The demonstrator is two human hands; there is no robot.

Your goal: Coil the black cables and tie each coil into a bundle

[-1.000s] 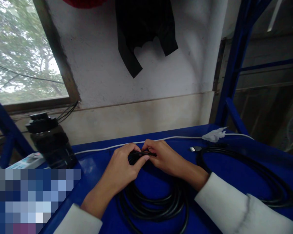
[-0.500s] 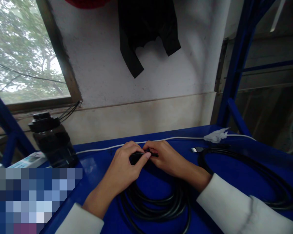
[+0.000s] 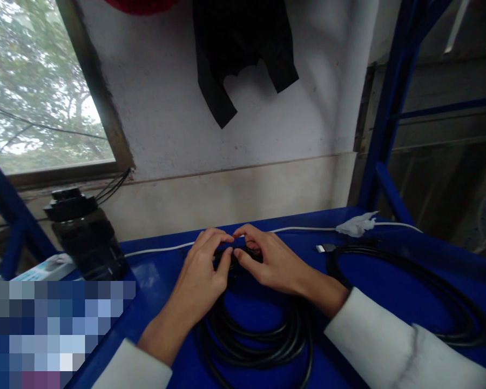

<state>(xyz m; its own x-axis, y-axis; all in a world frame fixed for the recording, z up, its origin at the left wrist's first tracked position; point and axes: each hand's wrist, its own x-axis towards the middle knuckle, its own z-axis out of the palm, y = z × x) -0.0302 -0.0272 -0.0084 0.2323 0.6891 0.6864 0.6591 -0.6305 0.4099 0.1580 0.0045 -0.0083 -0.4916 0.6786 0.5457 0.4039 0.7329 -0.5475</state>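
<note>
A coil of black cable (image 3: 263, 356) lies on the blue tabletop in front of me, its far side up between my hands. My left hand (image 3: 206, 265) curls round that far part from the left, thumb and fingers bent about it. From the right, my right hand (image 3: 267, 256) closes on the same part, its thumb tip close to the left thumb. The fingertips of both hands nearly meet above the cable. Whether a tie or connector is between them is too dark to make out.
A second black cable coil (image 3: 441, 286) with a metal-tipped plug (image 3: 326, 248) lies at right. A white cord (image 3: 303, 229) runs along the back, with crumpled plastic (image 3: 356, 224) on it. A dark bottle (image 3: 87, 235) and a white box (image 3: 44, 268) stand left. Blue posts (image 3: 383, 124) flank the table.
My thumbs have drawn back from the pinch over the cable, and my index fingertips have come together above it. The coil stays in place; the view has shifted slightly.
</note>
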